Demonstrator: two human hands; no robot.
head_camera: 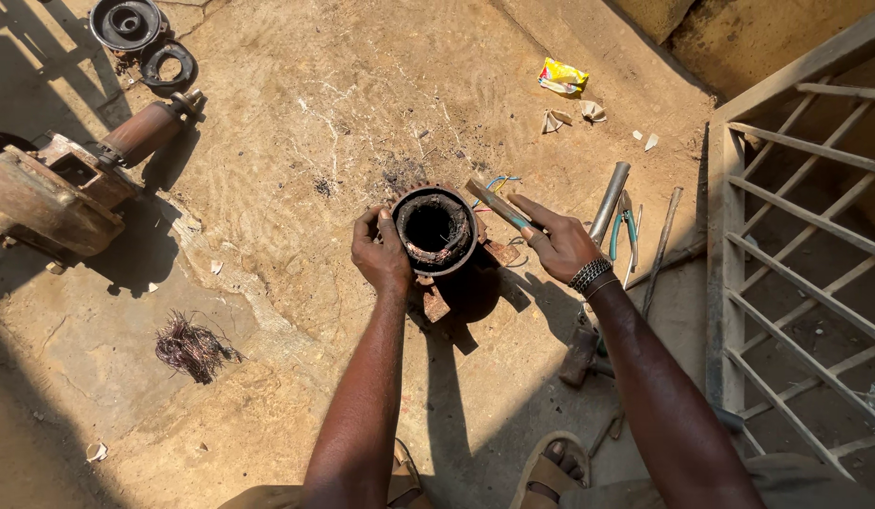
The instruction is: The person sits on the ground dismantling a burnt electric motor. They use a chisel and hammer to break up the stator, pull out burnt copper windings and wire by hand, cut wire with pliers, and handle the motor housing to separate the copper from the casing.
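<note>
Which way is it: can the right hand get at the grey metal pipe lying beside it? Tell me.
Probably yes. The right hand lies just beside the grey metal pipe, nothing between them, but it already holds a flat tool that it would have to put down.

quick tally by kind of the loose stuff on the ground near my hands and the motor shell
Rusty motor shell, steadied by the left hand: 1
Flat tool in the right hand: 1
Metal pipe: 1
Pliers: 1
Thin rod: 1
Hammer: 1
Wire bundle: 1
Total: 7

Motor housing (435,229) rusty, matt metal; floor (296,113) probably rough concrete.
</note>
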